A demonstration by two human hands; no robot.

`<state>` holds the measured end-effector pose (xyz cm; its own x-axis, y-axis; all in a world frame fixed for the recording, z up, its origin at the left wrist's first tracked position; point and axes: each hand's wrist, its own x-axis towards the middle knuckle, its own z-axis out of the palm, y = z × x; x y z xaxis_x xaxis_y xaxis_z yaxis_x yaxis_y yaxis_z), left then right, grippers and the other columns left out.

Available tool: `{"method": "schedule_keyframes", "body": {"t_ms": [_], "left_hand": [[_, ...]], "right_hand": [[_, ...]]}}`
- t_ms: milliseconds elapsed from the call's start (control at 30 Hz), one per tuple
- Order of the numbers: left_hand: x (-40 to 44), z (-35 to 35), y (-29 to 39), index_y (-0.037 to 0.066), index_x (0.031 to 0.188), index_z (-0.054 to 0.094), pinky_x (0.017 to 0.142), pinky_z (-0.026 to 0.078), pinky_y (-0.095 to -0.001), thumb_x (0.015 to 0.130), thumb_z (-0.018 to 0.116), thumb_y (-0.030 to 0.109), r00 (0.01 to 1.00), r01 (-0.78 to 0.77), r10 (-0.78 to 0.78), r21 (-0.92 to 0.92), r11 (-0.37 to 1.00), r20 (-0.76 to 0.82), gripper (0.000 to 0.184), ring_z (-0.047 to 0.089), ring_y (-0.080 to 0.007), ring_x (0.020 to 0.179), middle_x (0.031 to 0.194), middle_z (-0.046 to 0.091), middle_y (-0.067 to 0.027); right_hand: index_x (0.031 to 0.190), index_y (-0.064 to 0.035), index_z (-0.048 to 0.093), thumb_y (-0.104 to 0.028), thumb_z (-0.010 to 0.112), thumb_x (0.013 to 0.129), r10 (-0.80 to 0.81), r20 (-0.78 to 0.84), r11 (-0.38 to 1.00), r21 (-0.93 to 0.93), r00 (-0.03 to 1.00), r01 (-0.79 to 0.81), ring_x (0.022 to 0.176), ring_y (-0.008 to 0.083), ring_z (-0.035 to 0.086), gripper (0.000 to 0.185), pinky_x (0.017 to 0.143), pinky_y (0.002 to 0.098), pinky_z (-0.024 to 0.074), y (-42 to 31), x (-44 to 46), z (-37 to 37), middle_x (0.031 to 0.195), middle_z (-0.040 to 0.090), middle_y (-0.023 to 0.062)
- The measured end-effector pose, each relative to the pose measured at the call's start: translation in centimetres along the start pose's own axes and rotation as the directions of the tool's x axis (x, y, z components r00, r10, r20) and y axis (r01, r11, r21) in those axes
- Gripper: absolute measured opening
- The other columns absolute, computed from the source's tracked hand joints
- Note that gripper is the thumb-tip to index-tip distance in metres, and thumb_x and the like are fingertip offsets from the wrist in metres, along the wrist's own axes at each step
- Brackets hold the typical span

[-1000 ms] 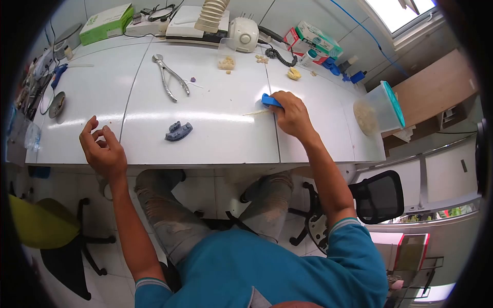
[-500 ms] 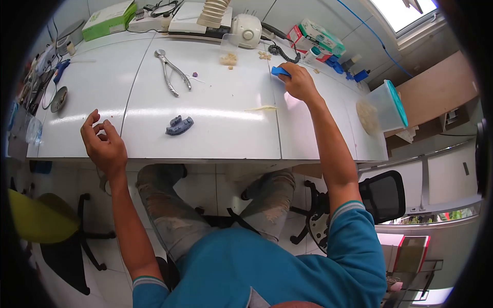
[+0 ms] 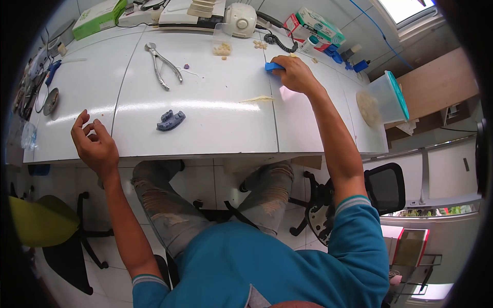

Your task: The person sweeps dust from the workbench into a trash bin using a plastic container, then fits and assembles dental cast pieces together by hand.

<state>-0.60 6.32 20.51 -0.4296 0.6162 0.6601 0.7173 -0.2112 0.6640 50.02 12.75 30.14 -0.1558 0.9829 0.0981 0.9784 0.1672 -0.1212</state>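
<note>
My right hand (image 3: 297, 74) is closed around a small flat blue piece (image 3: 274, 66) at the far right of the white table; its kind is hard to make out. My left hand (image 3: 95, 146) rests at the table's front left edge, fingers loosely curled and apart, holding nothing. Between the hands lies a grey-blue dental model (image 3: 171, 120) with raised teeth. Behind it are metal pliers (image 3: 163, 65) with their handles spread. A thin pale yellowish strip (image 3: 257, 99) lies left of my right forearm.
Small cream pieces (image 3: 260, 45) lie beside a clear bag (image 3: 222, 47) near a white motor unit (image 3: 240, 20). Boxes (image 3: 318, 28) stand at the back right. A clear tub with a teal lid (image 3: 396, 96) lies tipped at the right edge. A metal dish (image 3: 51, 101) sits at left.
The view has shifted slightly, so the table items appear further left and up. My right hand keeps hold of the blue piece, and my left hand holds much the same pose.
</note>
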Motion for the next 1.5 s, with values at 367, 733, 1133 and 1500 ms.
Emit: {"method": "schedule_keyframes", "body": {"t_ms": [367,733,1133,1500], "left_hand": [[-0.1,-0.1,0.3,0.005,0.136,0.066,0.068,0.054,-0.0309,0.102,0.067,0.006,1.000,0.020,-0.020,-0.005,1.000,0.003,0.034,0.069,-0.0169,0.092,0.128,0.069,-0.0102],[0.0,-0.3,0.4,0.004,0.132,0.067,0.067,0.054,-0.0321,0.099,0.067,0.003,1.000,-0.022,0.022,-0.036,0.999,-0.002,0.033,0.068,-0.0183,0.087,0.119,0.069,-0.0098],[0.0,-0.3,0.5,0.004,0.133,0.066,0.069,0.052,-0.0323,0.100,0.065,0.002,1.000,-0.004,0.004,0.001,1.000,0.022,0.033,0.068,-0.0183,0.091,0.125,0.069,-0.0095],[-0.2,-0.1,0.7,0.004,0.131,0.067,0.070,0.052,-0.0319,0.101,0.066,0.003,1.000,0.017,-0.017,0.002,1.000,0.000,0.031,0.070,-0.0179,0.093,0.127,0.070,-0.0079]], "right_hand": [[0.114,-0.0070,0.073,0.002,0.065,0.087,-0.035,0.106,0.999,-0.002,0.994,0.036,0.113,0.0353,0.067,0.029,0.096,0.0460,0.0536,-4.4,-7.6,-1.9,0.112,0.074,0.0115],[0.116,0.0004,0.074,-0.014,0.073,0.099,0.031,-0.243,0.980,0.197,0.970,0.018,0.096,0.0439,0.073,0.023,0.085,0.0453,0.0558,0.7,-4.3,-0.7,0.106,0.076,0.0244],[0.108,-0.0059,0.070,-0.028,0.067,0.102,0.376,-0.265,0.917,-0.031,0.888,-0.398,0.109,0.0397,0.071,0.023,0.091,0.0537,0.0556,2.0,-6.4,1.2,0.114,0.073,0.0161],[0.100,-0.0031,0.067,-0.021,0.069,0.099,0.291,-0.297,0.952,0.000,0.910,-0.305,0.099,0.0387,0.070,0.018,0.082,0.0536,0.0566,-5.4,-8.7,3.1,0.103,0.070,0.0143]]}}
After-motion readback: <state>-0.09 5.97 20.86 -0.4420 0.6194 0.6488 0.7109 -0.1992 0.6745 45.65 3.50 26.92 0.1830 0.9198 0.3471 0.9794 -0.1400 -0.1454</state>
